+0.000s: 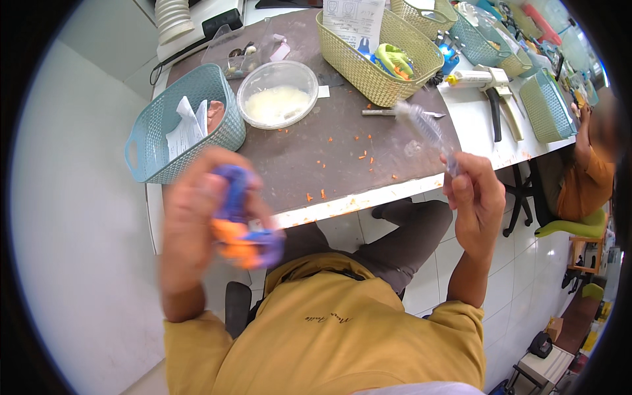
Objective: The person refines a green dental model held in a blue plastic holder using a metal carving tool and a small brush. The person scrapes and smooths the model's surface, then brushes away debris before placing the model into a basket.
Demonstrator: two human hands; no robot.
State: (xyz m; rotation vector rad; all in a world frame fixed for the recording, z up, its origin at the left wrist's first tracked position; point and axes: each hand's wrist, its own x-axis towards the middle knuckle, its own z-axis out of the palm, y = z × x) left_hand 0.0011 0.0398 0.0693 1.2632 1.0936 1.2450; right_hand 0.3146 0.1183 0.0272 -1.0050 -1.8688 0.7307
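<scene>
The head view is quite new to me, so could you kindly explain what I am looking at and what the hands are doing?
There is no robot here, only a seated person with two bare hands. A wide fisheye camera on the person's head looks down, so straight edges bend near the rim. The left hand holds a purple-and-orange piece, too blurred to identify; the right hand holds a slender see-through piece. On the table are a blue basket, a round clear tub of white material, a yellow-green basket, a thin metal tool, a trigger-handled gun and scattered orange scraps. At the far right sits another person.
</scene>
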